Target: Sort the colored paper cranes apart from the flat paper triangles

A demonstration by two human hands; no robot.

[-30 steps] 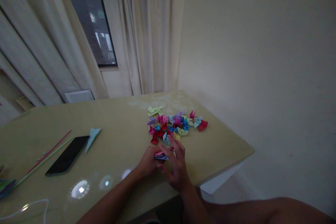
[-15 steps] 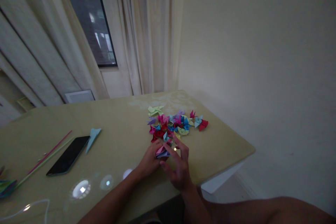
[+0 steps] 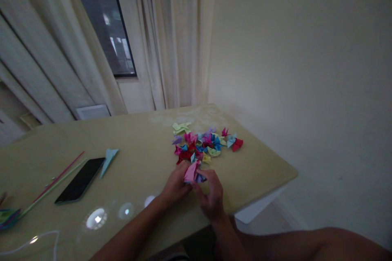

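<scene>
My left hand [image 3: 177, 181] is closed around a pink folded paper [image 3: 191, 172], with bluish-purple folded paper [image 3: 200, 178] against its right side. The thumb and forefinger of my right hand [image 3: 210, 195] pinch the purple part. Both hands are near the front edge of the table, and my fingers hide much of the paper. Just beyond them lies a pile of small origami pieces [image 3: 199, 147] in red, blue, pink, purple, yellow and pale green. How the pink and purple papers are joined I cannot tell.
A black phone [image 3: 80, 180] lies to the left, beside a pale blue folded paper [image 3: 108, 162]. Thin pink and green sticks [image 3: 58, 178] and a white cable [image 3: 33, 238] are further left. The table's [image 3: 263, 171] right corner stands near the wall.
My right hand's spread fingers have closed onto the paper. The pink paper has turned more upright and shows a broader face. The pile lies as before.
</scene>
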